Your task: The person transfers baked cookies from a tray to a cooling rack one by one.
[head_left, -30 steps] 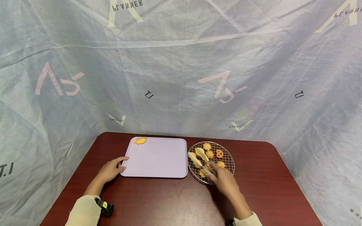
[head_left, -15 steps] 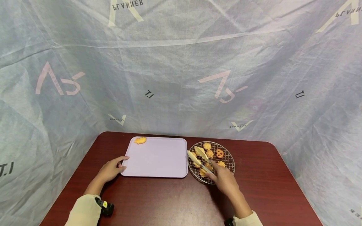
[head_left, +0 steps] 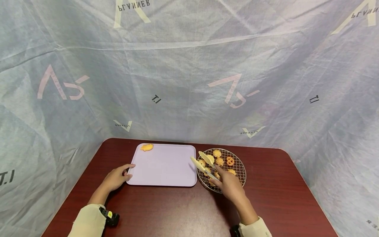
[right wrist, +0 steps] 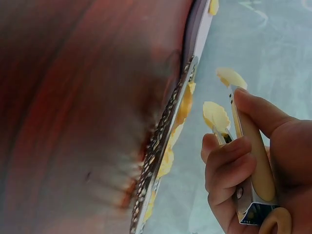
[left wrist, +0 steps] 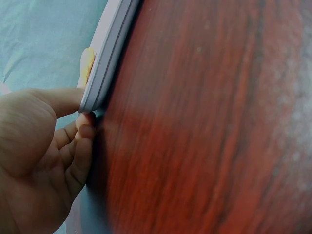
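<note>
My left hand (head_left: 114, 178) holds the left edge of a pale lilac tray (head_left: 165, 168); in the left wrist view the thumb lies at the rim (left wrist: 100, 80) with the other fingers curled beside and below it. A yellow fish-shaped cookie (head_left: 146, 147) lies in the tray's far left corner. In my right hand (head_left: 232, 187) is a pair of tongs (head_left: 199, 164) with pale yellow tips. Those tips stand apart above the left side of a round wire rack (head_left: 239, 168), and the right wrist view shows nothing between them. Several yellow cookies (head_left: 217, 153) lie on the rack.
A pretzel-shaped cookie (head_left: 230, 161) sits on the rack's right side. Tray and rack stand side by side on a dark red wooden table (head_left: 165, 210). Grey printed cloth (head_left: 189, 82) hangs behind and at both sides.
My right hand has moved left and slightly away from me with the tongs, so their tips now reach the gap between rack and tray. The left hand and the tray stay put.
</note>
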`<state>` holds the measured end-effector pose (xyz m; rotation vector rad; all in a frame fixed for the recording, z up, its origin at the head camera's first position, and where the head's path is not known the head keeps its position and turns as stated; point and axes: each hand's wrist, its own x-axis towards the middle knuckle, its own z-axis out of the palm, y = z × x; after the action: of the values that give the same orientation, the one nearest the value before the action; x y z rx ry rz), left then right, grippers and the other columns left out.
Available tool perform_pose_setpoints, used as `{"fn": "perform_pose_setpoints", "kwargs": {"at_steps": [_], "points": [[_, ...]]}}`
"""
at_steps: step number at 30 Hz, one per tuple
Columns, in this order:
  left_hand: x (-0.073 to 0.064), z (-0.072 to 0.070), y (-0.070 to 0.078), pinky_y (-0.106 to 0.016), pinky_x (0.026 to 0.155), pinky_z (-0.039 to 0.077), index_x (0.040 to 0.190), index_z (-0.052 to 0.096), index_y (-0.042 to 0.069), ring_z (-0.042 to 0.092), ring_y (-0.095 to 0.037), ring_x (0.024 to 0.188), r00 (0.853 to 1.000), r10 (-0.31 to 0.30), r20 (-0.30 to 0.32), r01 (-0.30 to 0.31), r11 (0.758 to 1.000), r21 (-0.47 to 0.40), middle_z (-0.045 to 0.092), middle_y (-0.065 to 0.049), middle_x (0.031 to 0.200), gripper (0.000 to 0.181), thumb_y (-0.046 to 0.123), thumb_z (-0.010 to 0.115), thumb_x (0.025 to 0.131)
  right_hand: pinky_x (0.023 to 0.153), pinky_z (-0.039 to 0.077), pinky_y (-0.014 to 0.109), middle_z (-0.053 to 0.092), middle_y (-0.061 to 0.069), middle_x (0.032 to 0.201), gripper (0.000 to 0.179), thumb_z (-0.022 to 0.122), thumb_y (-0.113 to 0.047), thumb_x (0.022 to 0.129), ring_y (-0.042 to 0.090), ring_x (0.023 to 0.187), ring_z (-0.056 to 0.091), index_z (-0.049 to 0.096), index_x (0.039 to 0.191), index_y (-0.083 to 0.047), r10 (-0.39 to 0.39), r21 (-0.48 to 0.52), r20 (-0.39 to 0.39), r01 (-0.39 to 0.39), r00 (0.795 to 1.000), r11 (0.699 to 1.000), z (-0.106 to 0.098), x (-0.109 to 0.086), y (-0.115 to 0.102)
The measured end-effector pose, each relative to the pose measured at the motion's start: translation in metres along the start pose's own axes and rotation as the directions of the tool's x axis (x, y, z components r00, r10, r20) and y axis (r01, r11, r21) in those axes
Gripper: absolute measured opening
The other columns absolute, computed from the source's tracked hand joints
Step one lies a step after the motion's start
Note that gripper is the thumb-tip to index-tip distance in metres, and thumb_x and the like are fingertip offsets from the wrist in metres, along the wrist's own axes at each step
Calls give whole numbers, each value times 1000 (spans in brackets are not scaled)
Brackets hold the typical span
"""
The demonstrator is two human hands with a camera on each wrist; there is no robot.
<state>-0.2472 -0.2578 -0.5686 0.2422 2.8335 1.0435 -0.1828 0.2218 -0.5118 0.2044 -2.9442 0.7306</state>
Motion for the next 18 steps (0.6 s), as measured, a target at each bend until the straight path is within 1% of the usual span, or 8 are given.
{"fn": "perform_pose_setpoints", "kwargs": {"at_steps": [4, 6, 9, 13, 14, 16, 18], "points": [[0, 0, 0, -33, 62, 38, 142, 61, 10, 47, -18, 69, 1000, 4, -1, -4, 1000, 2, 51, -2, 80, 45, 12, 68, 97, 74, 53, 47, 63, 0, 73, 65, 80, -36, 90, 21, 74, 63, 59, 146, -10, -27, 5, -17, 27, 999, 1000, 1, 5, -5], [0, 0, 0, -33, 62, 38, 142, 61, 9, 47, -18, 69, 1000, 6, -3, -6, 1000, 2, 51, -2, 80, 45, 12, 69, 97, 72, 53, 47, 64, 1, 73, 65, 80, -35, 90, 22, 73, 63, 59, 146, -10, -32, 13, -19, 32, 999, 999, 2, 8, -9], [0, 1, 0, -33, 62, 38, 141, 61, 9, 47, -18, 70, 1000, 10, -5, -10, 1000, 9, 51, -2, 80, 45, 12, 69, 97, 73, 53, 48, 68, 7, 79, 66, 80, -34, 89, 26, 76, 65, 58, 147, -9, -34, 23, -15, 34, 999, 999, 3, 11, -13], [-1, 0, 0, -33, 63, 38, 141, 61, 9, 47, -18, 70, 1000, 12, -9, -12, 1000, 9, 51, -2, 80, 45, 12, 69, 97, 82, 55, 52, 74, 16, 103, 67, 81, -34, 89, 34, 94, 71, 58, 146, -8, -51, 28, -24, 52, 998, 998, 6, 14, -20], [-1, 0, 0, -33, 63, 38, 141, 61, 9, 47, -18, 70, 1000, 12, -8, -12, 1000, 8, 51, -2, 80, 45, 11, 69, 97, 82, 54, 52, 74, 16, 102, 67, 80, -34, 89, 34, 94, 70, 57, 147, -8, -50, 31, -18, 50, 999, 998, 6, 15, -22], [-1, 0, 1, -33, 62, 38, 141, 61, 8, 48, -18, 70, 1000, 14, -7, -14, 1000, 6, 52, -2, 80, 45, 11, 69, 97, 78, 54, 50, 73, 14, 95, 68, 80, -34, 90, 31, 87, 69, 56, 148, -8, -47, 36, -4, 47, 999, 998, 7, 18, -26], [-1, 0, 1, -33, 62, 38, 141, 61, 8, 48, -18, 70, 1000, 15, -5, -15, 1000, 7, 52, -2, 80, 45, 12, 69, 97, 73, 52, 47, 70, 8, 84, 68, 79, -34, 91, 25, 76, 65, 55, 149, -9, -45, 32, 7, 44, 999, 999, 8, 21, -30]]}}
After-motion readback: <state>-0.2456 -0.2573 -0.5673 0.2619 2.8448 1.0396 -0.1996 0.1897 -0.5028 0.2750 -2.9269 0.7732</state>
